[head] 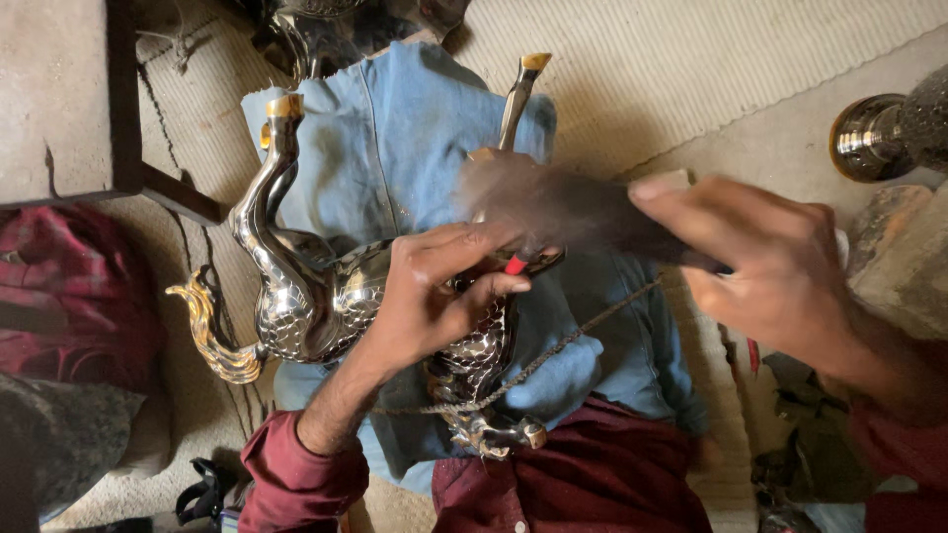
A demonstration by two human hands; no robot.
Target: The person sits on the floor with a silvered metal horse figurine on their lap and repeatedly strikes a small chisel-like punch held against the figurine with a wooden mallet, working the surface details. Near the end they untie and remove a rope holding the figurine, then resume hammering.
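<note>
Two hands at work | left hand (434, 296) clasped silver bird figurine (326, 296) lying on blue cloth (395, 148) | right hand (780, 266) gripped blurred dark tool (583, 212) above figurine | red-tipped object (515, 265) beside left fingers.

Silver scale-patterned bird figure (316, 296), blue cloth (405, 148)

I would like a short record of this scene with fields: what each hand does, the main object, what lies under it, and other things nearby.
left hand: grips the body of the figure, a small red-tipped tool at its fingers
right hand: holds a blurred dark tool, shape unclear
main object: shiny silver bird figure with golden beak and tail
under it: blue cloth over the lap
nearby: twisted cord across the cloth; metal vessel at upper right
</note>
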